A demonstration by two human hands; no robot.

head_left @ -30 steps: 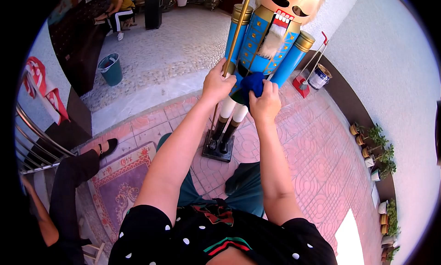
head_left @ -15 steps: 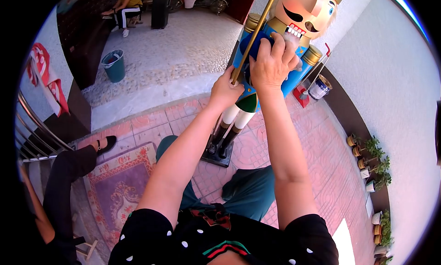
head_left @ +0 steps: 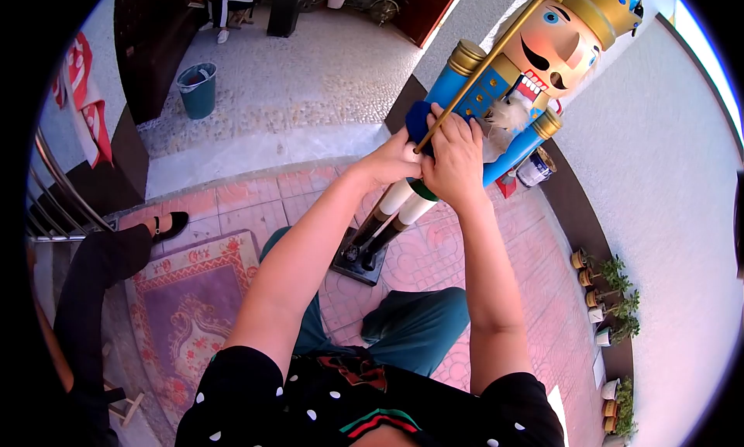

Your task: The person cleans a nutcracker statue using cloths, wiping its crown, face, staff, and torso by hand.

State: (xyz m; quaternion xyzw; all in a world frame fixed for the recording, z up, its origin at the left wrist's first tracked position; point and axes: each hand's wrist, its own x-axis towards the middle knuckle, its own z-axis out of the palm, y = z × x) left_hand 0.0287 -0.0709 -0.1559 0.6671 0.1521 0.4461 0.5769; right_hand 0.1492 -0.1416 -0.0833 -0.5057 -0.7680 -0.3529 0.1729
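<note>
A tall painted nutcracker figure (head_left: 488,90), with a gold and blue hat, blue coat and white beard, stands tilted on its black base. My left hand (head_left: 391,162) is closed around the figure's arm near the lower end of the gold staff (head_left: 484,65); some of its fingers are hidden. My right hand (head_left: 457,156) lies curled beside it, fingers bent over the front of the coat just below the beard. A dark blue cloth (head_left: 418,121) bunches up between the two hands, partly under my right fingers. My right palm is hidden.
Potted plants (head_left: 616,276) and a paint bucket (head_left: 536,168) line the right wall. To the left are a patterned rug (head_left: 194,307), a metal railing (head_left: 66,191) and a nearby person's leg (head_left: 97,284). A green bin (head_left: 197,90) and a seated person (head_left: 225,1) are farther back.
My right hand has slid down from below the figure's mouth to beside my left hand, and the blue cloth moved down with it. The view has shifted, showing more of the hat.
</note>
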